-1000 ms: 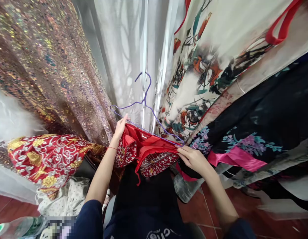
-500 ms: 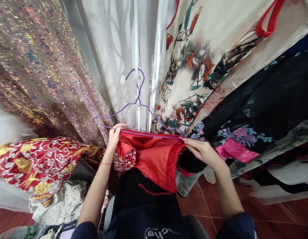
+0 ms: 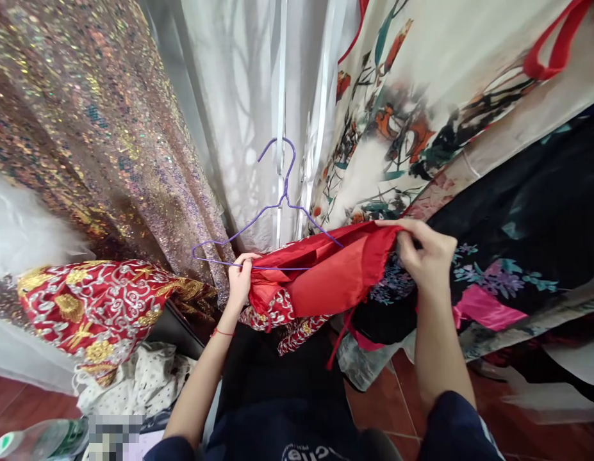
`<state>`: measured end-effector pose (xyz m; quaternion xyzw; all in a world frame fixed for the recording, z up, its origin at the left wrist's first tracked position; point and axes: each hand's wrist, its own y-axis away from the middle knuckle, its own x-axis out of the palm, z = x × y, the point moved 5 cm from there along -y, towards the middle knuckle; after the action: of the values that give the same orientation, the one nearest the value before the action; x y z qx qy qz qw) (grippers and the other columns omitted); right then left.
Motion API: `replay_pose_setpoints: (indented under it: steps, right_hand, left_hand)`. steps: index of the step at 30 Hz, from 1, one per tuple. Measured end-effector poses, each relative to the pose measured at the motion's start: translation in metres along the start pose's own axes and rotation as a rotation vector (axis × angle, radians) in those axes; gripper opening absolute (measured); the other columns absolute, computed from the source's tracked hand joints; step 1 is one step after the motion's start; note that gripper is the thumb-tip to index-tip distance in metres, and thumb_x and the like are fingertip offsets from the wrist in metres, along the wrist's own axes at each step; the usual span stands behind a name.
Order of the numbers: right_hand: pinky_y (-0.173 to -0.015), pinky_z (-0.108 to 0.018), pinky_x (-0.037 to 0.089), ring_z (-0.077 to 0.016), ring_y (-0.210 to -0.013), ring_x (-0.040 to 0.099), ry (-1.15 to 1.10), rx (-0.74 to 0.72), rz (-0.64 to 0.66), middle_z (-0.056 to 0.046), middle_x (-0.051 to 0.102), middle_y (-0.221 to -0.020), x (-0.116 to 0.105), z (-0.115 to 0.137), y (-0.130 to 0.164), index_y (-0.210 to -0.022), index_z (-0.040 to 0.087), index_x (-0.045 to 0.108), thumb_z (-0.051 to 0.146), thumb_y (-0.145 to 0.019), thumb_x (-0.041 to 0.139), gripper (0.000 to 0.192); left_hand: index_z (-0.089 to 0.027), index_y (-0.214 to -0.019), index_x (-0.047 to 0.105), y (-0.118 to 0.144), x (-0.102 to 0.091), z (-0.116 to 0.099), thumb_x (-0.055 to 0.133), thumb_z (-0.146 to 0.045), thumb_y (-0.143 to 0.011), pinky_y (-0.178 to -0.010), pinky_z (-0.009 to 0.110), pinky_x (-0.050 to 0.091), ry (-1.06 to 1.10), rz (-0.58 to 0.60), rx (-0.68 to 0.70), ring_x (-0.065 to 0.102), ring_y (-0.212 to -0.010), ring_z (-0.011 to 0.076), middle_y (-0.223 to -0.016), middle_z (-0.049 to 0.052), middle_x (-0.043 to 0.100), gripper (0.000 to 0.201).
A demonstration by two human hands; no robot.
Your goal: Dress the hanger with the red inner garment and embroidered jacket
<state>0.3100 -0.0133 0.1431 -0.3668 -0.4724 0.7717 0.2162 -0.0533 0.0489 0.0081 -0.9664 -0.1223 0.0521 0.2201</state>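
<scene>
The left hand pinches the red garment against the bottom wire of the purple hanger, steadying both. The right hand grips the garment's upper edge, lifted over the hanger's right end, stretching the cloth between the hands.

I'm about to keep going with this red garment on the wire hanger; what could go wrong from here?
1. The right hand pulls the red garment over one hanger arm; the thin wire could snag the lining.
2. The left hand pinches only the bottom wire, so the hanger may tilt.
3. Loose red ties could catch.
</scene>
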Motion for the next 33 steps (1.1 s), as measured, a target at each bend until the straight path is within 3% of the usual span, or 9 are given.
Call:
replay_pose_setpoints:
  steps: [3, 8, 12, 17, 21, 23, 25, 29, 33]
  right_hand:
    - [-0.061, -0.031, 0.053, -0.0192, -0.066, 0.068, -0.06, 0.05, -0.2, -0.007, 0.074, -0.08, 0.013, 0.008, -0.012, -0.093, 0.02, 0.07, 0.027, -0.096, 0.049, 0.023]
    - [-0.074, -0.034, 0.049, -0.0219, -0.072, 0.063, -0.049, 0.042, 0.22, -0.006, 0.07, -0.079, 0.068, 0.029, -0.015, -0.086, 0.023, 0.065, 0.034, -0.098, 0.044, 0.026]
    - [-0.065, -0.029, 0.042, -0.0214, -0.065, 0.063, 0.006, 0.077, 0.522, -0.004, 0.065, -0.072, 0.094, 0.039, -0.004, -0.094, 0.023, 0.061, 0.039, -0.102, 0.036, 0.031]
    - [-0.055, -0.026, 0.032, -0.0222, -0.057, 0.065, 0.182, 0.0, 0.617, -0.003, 0.065, -0.062, 0.102, 0.049, 0.004, -0.106, 0.02, 0.061, 0.043, -0.105, 0.028, 0.04]
    - [-0.051, -0.026, 0.027, -0.0201, -0.053, 0.064, 0.237, -0.078, 0.595, -0.003, 0.065, -0.06, 0.103, 0.052, 0.006, -0.101, 0.019, 0.063, 0.043, -0.106, 0.022, 0.047]
    - [-0.05, -0.026, 0.026, -0.0195, -0.052, 0.063, 0.266, -0.091, 0.584, -0.003, 0.065, -0.059, 0.103, 0.051, 0.007, -0.1, 0.019, 0.063, 0.044, -0.106, 0.022, 0.049]
    - [-0.05, -0.026, 0.025, -0.0191, -0.051, 0.062, 0.295, -0.092, 0.583, -0.004, 0.065, -0.059, 0.103, 0.05, 0.007, -0.1, 0.018, 0.064, 0.045, -0.106, 0.021, 0.051]
    - [-0.05, -0.026, 0.024, -0.0191, -0.05, 0.062, 0.31, -0.078, 0.605, -0.005, 0.066, -0.059, 0.105, 0.049, 0.007, -0.099, 0.017, 0.064, 0.046, -0.106, 0.019, 0.054]
    - [-0.05, -0.026, 0.024, -0.0186, -0.05, 0.061, 0.321, -0.077, 0.607, -0.006, 0.067, -0.06, 0.107, 0.048, 0.007, -0.098, 0.016, 0.063, 0.047, -0.106, 0.019, 0.055]
  left_hand:
    - [-0.019, -0.08, 0.071, 0.01, 0.007, 0.004, 0.049, -0.029, -0.087, -0.085, 0.031, 0.049, 0.017, -0.036, -0.003, 0.066, -0.085, 0.0192, -0.087, 0.005, 0.074, 0.026]
    - [-0.019, -0.079, 0.069, 0.015, 0.012, 0.006, 0.047, -0.026, -0.087, -0.081, 0.03, 0.049, 0.039, -0.078, -0.015, 0.065, -0.082, 0.0185, -0.084, 0.004, 0.072, 0.024]
    - [-0.019, -0.075, 0.066, 0.001, 0.001, 0.0, 0.045, -0.024, -0.087, -0.08, 0.028, 0.048, 0.034, -0.097, -0.008, 0.063, -0.08, 0.0173, -0.08, 0.004, 0.069, 0.025]
    - [-0.02, -0.103, 0.063, -0.009, -0.017, -0.001, 0.047, -0.037, -0.095, -0.08, 0.027, 0.046, 0.012, -0.065, 0.025, 0.057, -0.078, 0.0146, -0.083, 0.002, 0.06, 0.024]
    - [-0.022, -0.122, 0.048, 0.0, -0.033, 0.011, 0.064, -0.043, -0.087, -0.091, 0.029, 0.046, -0.002, -0.078, 0.045, 0.058, -0.088, 0.0142, -0.098, 0.004, 0.058, 0.045]
    - [-0.022, -0.125, 0.044, 0.01, -0.043, 0.028, 0.08, -0.039, -0.072, -0.095, 0.03, 0.047, -0.003, -0.112, -0.056, 0.059, -0.097, 0.0157, -0.114, 0.008, 0.058, 0.066]
    - [-0.021, -0.122, 0.047, 0.027, -0.055, 0.052, 0.09, -0.032, -0.058, -0.096, 0.03, 0.047, 0.022, -0.204, -0.291, 0.06, -0.103, 0.0171, -0.119, 0.009, 0.059, 0.077]
    - [-0.016, -0.094, 0.065, 0.075, -0.067, 0.09, 0.088, -0.04, -0.064, -0.089, 0.031, 0.052, 0.12, -0.303, -0.72, 0.066, -0.093, 0.0192, -0.096, 0.008, 0.069, 0.044]
    - [-0.015, -0.091, 0.071, 0.096, -0.062, 0.101, 0.082, -0.042, -0.072, -0.076, 0.032, 0.057, 0.274, -0.28, -0.807, 0.071, -0.079, 0.02, -0.09, 0.01, 0.075, 0.035]
